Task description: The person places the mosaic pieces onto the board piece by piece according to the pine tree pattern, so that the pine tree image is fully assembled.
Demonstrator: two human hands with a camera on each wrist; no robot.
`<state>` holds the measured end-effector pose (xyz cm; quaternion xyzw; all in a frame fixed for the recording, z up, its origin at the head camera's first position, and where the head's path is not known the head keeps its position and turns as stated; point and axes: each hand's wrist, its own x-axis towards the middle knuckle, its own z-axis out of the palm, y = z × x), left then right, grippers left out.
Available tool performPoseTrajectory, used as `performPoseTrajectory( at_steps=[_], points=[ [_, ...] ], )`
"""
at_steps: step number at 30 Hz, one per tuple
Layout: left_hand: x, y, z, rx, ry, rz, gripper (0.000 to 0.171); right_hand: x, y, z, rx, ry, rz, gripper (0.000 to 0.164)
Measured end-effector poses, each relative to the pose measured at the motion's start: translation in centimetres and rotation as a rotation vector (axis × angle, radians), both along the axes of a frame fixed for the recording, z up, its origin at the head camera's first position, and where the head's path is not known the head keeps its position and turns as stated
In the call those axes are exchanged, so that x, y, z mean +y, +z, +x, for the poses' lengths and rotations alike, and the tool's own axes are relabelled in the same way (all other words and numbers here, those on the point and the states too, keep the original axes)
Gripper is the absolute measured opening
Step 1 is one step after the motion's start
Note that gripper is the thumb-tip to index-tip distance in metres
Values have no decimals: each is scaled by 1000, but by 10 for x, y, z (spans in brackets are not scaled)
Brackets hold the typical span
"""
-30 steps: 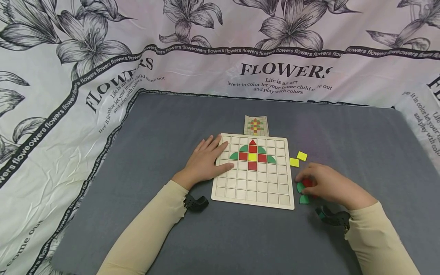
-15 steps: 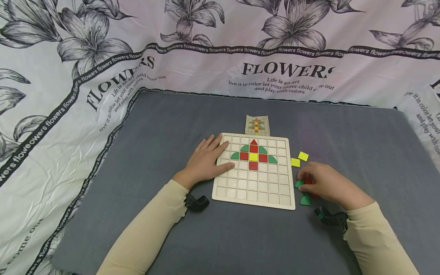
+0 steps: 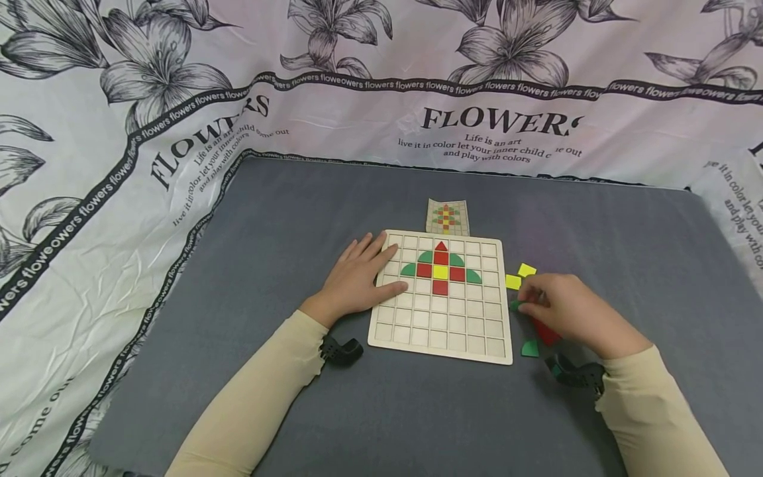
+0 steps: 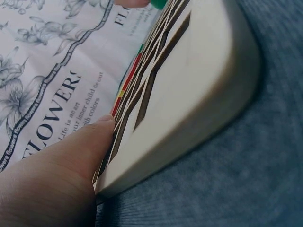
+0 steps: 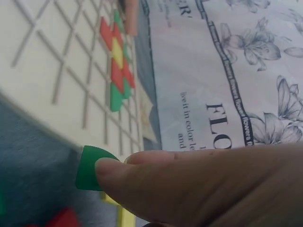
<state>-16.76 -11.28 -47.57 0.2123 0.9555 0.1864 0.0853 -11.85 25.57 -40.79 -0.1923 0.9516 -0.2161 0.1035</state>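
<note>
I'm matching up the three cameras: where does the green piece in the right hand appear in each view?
Head: the green piece is right of centre, pinched by the right hand.
Left wrist: probably the green piece, cut off at the top edge, near the middle.
Right wrist: the green piece is low and left of centre.
Shared landmark: the board.

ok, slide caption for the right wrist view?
Right grip pinching a green tile near the partly filled board.
</note>
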Motion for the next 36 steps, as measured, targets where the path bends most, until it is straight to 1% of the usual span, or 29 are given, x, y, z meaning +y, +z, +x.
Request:
performPoseTrajectory(
  at_steps=[4,8,12,18,22,26,33,36],
  points=[
    [0,0,0,0,1,-4,88,-7,6,-6,-17,-8,-18,9],
    [0,0,-1,-5,6,-4,89,-18,8,-14,-34,-3,-38,7],
    [0,0,0,-6,8,-1,89,-31,7,-22,-45,23,-67,4],
    [0,1,0,-5,10,-8,89,-52,6,-33,-45,78,-113,5],
    [0,0,0,-5,11,-12,89,-66,4,-40,-40,112,-128,6],
    [0,0,-1,-4,12,-15,89,-80,2,-47,-32,134,-119,7],
    [-1,1,-1,-11,4,-11,89,-99,-1,-52,-3,187,-124,8],
    [-2,0,-1,-9,-1,-8,88,-107,-1,-52,-17,198,-131,10]
  ],
)
